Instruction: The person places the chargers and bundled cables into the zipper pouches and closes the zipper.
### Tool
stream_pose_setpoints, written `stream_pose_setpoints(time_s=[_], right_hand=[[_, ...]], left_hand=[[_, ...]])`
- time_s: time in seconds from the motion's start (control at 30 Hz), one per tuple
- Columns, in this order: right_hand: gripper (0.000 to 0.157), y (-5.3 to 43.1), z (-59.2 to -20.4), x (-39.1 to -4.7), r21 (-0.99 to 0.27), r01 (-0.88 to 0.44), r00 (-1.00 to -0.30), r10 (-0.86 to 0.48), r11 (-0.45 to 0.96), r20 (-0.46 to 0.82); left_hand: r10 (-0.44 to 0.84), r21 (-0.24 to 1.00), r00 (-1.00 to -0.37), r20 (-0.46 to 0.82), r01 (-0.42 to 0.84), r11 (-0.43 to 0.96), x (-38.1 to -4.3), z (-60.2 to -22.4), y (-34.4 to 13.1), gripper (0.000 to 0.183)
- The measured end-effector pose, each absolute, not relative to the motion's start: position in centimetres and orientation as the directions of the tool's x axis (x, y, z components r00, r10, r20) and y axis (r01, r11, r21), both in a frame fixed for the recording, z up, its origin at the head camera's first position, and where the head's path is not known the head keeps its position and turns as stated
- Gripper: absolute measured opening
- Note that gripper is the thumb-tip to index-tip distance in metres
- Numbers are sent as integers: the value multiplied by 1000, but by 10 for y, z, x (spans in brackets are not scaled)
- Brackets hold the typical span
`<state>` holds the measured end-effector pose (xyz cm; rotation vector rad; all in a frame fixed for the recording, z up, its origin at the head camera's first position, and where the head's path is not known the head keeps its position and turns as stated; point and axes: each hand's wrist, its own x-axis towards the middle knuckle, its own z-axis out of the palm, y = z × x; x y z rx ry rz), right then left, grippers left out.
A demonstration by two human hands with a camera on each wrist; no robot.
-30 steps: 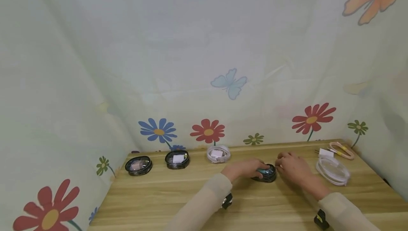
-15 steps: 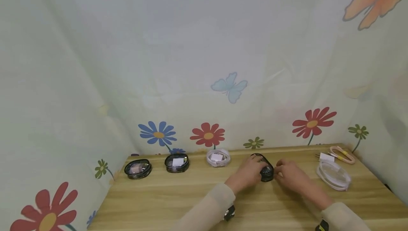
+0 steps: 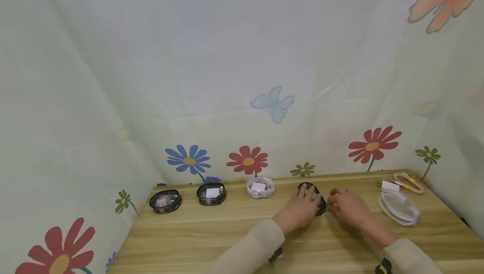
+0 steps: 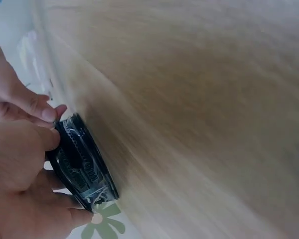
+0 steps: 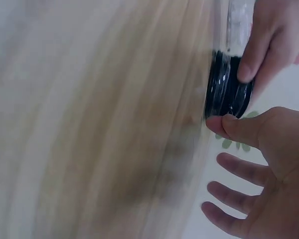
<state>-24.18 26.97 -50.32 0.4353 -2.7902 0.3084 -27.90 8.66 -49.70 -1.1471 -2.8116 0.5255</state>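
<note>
Glossy plastic case [image 4: 84, 162], smooth wood-grained table [image 3: 211, 232], matt, creased cloth backdrop [image 3: 204, 64]

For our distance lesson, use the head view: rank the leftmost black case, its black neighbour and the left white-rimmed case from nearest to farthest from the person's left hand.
1. White-rimmed case: nearest, to the left of the left hand.
2. Black neighbour: next, farther left.
3. Leftmost black case: farthest, near the table's left edge.

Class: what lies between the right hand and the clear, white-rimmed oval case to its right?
Head view: bare wood-grain tabletop separates right hand and case.
</note>
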Motion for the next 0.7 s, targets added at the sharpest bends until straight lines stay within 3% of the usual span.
stream_pose_setpoints(time_s=[0.37, 0.57, 0.7], right_hand=[[4, 272, -511, -257, -121, -245, -927, -196, 962, 319], [5, 271, -508, -267, -104, -243, -923, -196, 965, 332], [5, 270, -508, -271, -86, -247, -921, -206, 965, 331]], left_hand=[[784, -422, -612, -104, 741, 523, -281, -496, 74, 51], [874, -524, -464, -144, 785, 330, -293, -494, 66, 52], [906, -421, -394, -156, 856, 300, -300, -492, 58, 50]])
